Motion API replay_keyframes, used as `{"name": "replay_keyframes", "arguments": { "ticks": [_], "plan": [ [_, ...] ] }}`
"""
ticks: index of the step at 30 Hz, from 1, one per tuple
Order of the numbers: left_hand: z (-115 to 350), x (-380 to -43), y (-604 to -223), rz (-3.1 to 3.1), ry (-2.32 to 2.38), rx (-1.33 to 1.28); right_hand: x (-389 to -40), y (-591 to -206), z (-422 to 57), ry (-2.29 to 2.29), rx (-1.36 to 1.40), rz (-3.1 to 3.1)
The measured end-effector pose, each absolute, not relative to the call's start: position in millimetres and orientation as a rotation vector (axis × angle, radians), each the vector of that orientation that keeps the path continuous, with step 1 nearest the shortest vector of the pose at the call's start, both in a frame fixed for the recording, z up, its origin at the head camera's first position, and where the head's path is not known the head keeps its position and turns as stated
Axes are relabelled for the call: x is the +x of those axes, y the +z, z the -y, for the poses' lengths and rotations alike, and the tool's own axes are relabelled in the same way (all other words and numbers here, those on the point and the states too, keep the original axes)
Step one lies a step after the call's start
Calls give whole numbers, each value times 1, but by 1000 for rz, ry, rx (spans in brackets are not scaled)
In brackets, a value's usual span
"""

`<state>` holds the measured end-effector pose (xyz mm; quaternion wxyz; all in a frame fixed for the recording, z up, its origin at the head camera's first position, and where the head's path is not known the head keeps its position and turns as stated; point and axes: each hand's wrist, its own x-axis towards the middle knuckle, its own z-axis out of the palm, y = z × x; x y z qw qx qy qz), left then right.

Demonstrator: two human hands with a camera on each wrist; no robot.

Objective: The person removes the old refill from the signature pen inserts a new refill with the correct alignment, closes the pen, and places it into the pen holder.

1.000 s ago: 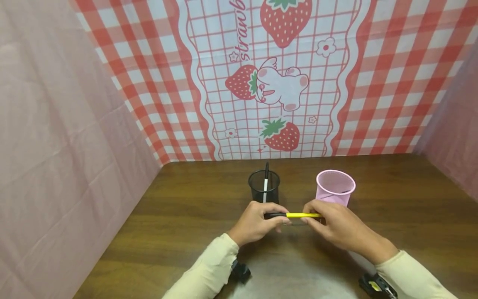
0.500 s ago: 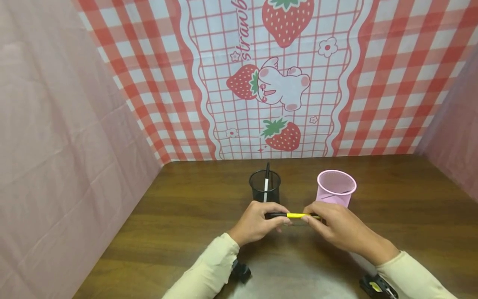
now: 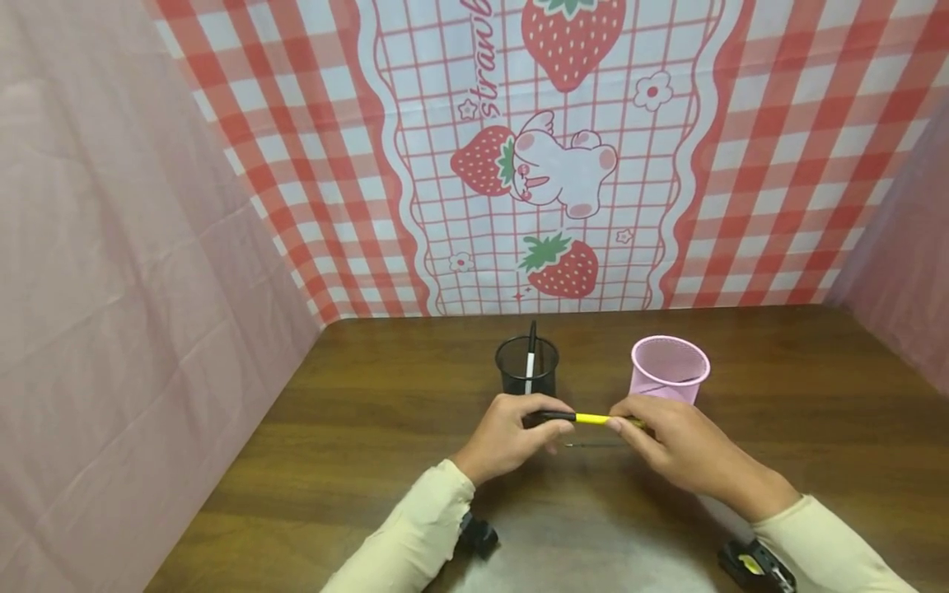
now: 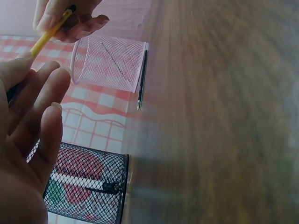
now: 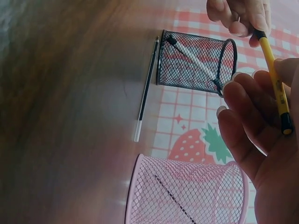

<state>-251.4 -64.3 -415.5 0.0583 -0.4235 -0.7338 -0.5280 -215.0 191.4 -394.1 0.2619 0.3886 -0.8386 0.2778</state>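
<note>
A yellow pen [image 3: 591,419] with black ends is held level between both hands, above the table. My left hand [image 3: 507,435] pinches its black section between thumb and fingers. Around the yellow barrel's other end, my right hand [image 3: 685,453] has its thumb and index finger. In the right wrist view, the pen's black end [image 5: 286,123] pokes out past the right thumb. Below the hands, a thin ink refill [image 5: 147,88] with a dark middle and a clear end lies on the table, between the two mesh cups.
Behind the left hand stands a black mesh cup [image 3: 549,383] with a white-and-black pen [image 3: 530,362] leaning in it. A pink mesh cup [image 3: 641,383] behind the right hand holds a thin dark stick [image 5: 173,196]. A checked strawberry cloth [image 3: 356,206] hangs at the table's [image 3: 334,436] back.
Both hands have risen slightly with the pen, and the right hand has shifted a little to the right. More of the refill on the table now shows below them.
</note>
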Motion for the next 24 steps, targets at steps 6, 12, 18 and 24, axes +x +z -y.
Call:
{"name": "replay_keyframes", "arguments": {
  "ticks": [6,12,18,24],
  "plan": [
    [65,-250,-414,2232,-1609,-1254,-214,-393,-190,755,1009,2302],
    [64,-237,-397,2226,-1635,-1235,-217,-395,-190,759,1033,2228],
    [64,-227,-383,2217,-1661,-1258,-218,-395,-191,749,1071,2179],
    [64,-228,-383,2205,-1658,-1269,-217,-394,-191,764,1062,2208]
  ]
}}
